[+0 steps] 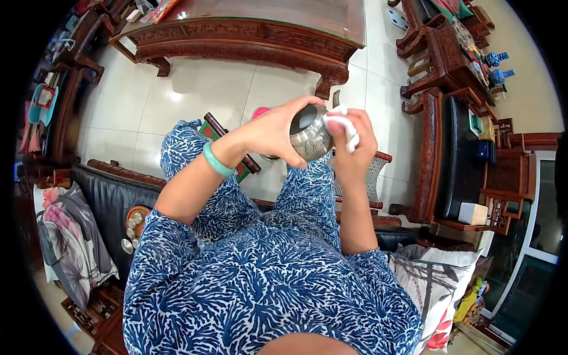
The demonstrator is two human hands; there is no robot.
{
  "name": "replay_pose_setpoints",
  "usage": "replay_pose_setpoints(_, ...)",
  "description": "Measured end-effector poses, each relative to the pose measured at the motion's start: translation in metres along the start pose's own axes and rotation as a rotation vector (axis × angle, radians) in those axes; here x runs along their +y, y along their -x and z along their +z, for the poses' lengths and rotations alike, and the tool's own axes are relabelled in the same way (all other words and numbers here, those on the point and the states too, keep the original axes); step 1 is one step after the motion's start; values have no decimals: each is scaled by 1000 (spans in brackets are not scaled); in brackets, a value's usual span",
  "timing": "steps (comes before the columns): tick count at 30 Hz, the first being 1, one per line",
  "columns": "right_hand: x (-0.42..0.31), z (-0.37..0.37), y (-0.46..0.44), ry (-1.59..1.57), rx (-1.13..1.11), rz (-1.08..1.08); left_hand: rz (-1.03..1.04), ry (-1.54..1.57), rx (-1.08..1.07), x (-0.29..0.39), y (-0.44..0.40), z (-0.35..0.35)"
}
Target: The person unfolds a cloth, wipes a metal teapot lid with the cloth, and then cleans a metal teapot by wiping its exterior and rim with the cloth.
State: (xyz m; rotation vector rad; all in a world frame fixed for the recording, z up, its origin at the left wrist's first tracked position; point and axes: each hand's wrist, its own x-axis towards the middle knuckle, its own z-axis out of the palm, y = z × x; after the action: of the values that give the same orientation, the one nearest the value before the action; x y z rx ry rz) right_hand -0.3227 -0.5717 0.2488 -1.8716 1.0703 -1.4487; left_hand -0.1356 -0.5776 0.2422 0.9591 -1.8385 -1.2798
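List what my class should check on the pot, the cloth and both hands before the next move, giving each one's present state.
1. Left hand gripping the engraved metal pot: ok.
2. Right hand holding the white cloth: ok, bunched in the fingers.
3. Pale green bangle clear of the pot: ok, it sits back on the wrist.
4. Pot clear of the carved wooden table: ok, held apart from it.
5. Pot's underside clean: cannot tell, hidden from view.
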Motion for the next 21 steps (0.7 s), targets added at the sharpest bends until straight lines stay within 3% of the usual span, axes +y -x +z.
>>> replay_pose_setpoints(2,9,1,-6,38,52,153,0,91,-57,3,0,1)
replay_pose_setpoints(6,-10,2,9,137,104,60,35,-37,-45,3,0,2)
replay_pose_setpoints(11,-17,-1,23,190,71,-333,88,-90,-39,18,0,-1)
replay_pose_setpoints(12,-18,-3,20,191,75,-333,90,-92,-42,19,-1,-1)
replay_pose_setpoints(15,-22,-11,1,98,106,-23,185,-139,-27,22,-2,2)
replay_pose_setpoints(18,-20,-8,-3,83,97,11,216,-170,22,22,-2,4)
replay_pose_setpoints(21,-28,-4,16,229,69,-157,189,-273,68,22,-2,1)
